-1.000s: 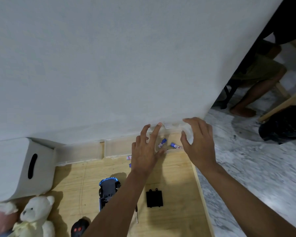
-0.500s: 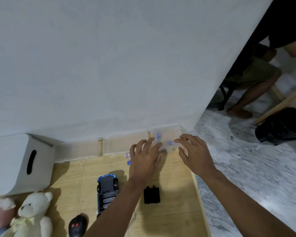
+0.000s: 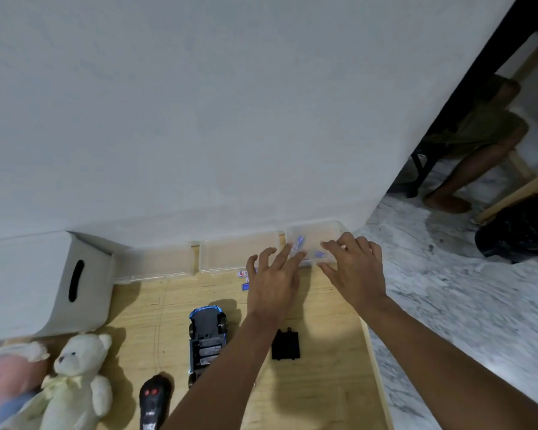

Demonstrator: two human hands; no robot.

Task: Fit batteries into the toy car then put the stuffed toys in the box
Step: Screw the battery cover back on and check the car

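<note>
One wide pale wooden table (image 3: 323, 383) fills the lower view, set against a plain white wall. At its far left stands a large white storage box with a dark slot handle (image 3: 44, 283), which looks stiff-sided. In front of it lie two stuffed toys, a cream teddy bear (image 3: 78, 380) and a blurred pink and blue plush doll (image 3: 3, 377). Both look soft and light, easy to take round the body with one hand. Near the middle, a blue plastic toy car (image 3: 207, 339) lies on its roof with its battery bay uncovered; whether cells already sit in it cannot be told. It looks rigid and light, best steadied by its sides. The left hand (image 3: 274, 283) reaches forward with fingers spread and straight, its fingertips touching the near edge of a small clear plastic tub (image 3: 323, 234) at the table's far right corner. The right hand (image 3: 354, 268) rests on the tub's near rim with fingers bent; whether its thumb pinches the rim cannot be told. A black remote control with red buttons (image 3: 153, 401) lies at the near edge, and a black rectangular battery cover (image 3: 285, 345) lies just right of the car. Smallest of all, blue cylindrical batteries (image 3: 298, 243) lie inside the tub, and a few loose batteries (image 3: 243, 276) lie on the table just left of the left hand. They look hard, smooth and likely to roll, so a thumb-and-forefinger pinch across the middle should suit.
</note>
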